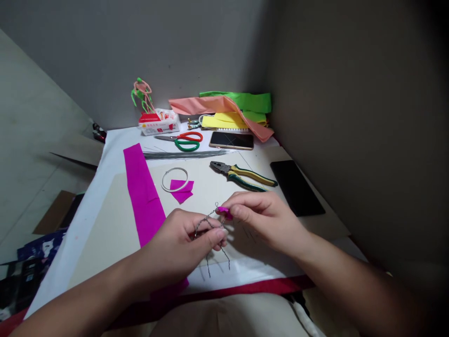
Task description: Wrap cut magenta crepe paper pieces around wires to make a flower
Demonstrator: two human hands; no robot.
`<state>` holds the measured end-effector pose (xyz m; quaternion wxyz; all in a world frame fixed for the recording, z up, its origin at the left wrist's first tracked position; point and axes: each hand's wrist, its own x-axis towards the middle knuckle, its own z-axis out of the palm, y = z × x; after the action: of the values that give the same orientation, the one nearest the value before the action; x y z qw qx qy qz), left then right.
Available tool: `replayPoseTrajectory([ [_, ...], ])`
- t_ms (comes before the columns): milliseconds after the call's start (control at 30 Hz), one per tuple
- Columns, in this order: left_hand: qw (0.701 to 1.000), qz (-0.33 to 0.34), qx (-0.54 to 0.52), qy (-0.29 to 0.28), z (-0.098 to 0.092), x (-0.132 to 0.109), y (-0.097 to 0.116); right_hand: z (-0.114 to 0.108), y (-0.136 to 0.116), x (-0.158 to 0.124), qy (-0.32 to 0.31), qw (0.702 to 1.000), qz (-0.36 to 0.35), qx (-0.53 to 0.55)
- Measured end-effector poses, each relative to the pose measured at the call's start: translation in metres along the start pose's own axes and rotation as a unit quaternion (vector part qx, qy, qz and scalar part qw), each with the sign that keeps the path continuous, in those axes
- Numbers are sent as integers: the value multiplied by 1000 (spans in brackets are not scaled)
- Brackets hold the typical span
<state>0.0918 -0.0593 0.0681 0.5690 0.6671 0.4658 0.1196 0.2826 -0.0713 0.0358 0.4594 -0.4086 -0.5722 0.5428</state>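
Observation:
My left hand (182, 241) pinches a twisted wire frame (209, 223) with its thumb and fingertips, and the frame's thin legs hang below it. My right hand (263, 220) grips a small scrap of magenta crepe paper (225, 213) against the top of the wire. Both hands are close together above a beige board (105, 234). A long magenta crepe strip (142, 192) lies under and beyond my left hand. Beyond my hands lie cut magenta pieces (181, 191) beside a wire ring (174, 179).
Combination pliers (242, 175) lie beyond my right hand, with a black slab (297, 187) to their right. Farther back are scissors (182, 141), straight wires (184, 155), a phone (231, 140), folded crepe paper (219, 105), a white box (159, 124) and a small wire figure (142, 96).

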Motion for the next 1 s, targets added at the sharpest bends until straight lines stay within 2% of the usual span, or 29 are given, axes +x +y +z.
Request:
replayPoseTrajectory([
  [100, 1000, 6, 8, 9, 1, 0, -1, -3, -1, 1, -22, 1000, 8, 11],
  [233, 999, 31, 25, 10, 2, 1, -4, -3, -4, 2, -18, 1000, -1, -14],
  [400, 994, 91, 53, 17, 4, 0, -9, -1, -10, 1, -11, 988, -105, -115],
  [533, 989, 120, 88, 11, 6, 0, -11, 2, -10, 0, 14, 950, -220, -221],
  [633, 983, 148, 112, 5, 8, 2, -14, 5, -6, -2, 45, 919, -266, -286],
  [867, 979, 161, 119, 37, 16, 4, -19, 14, 6, -7, 121, 825, -310, -456],
  [1000, 982, 151, 110, 37, 18, 5, -19, 14, 5, -6, 115, 813, -293, -490],
])
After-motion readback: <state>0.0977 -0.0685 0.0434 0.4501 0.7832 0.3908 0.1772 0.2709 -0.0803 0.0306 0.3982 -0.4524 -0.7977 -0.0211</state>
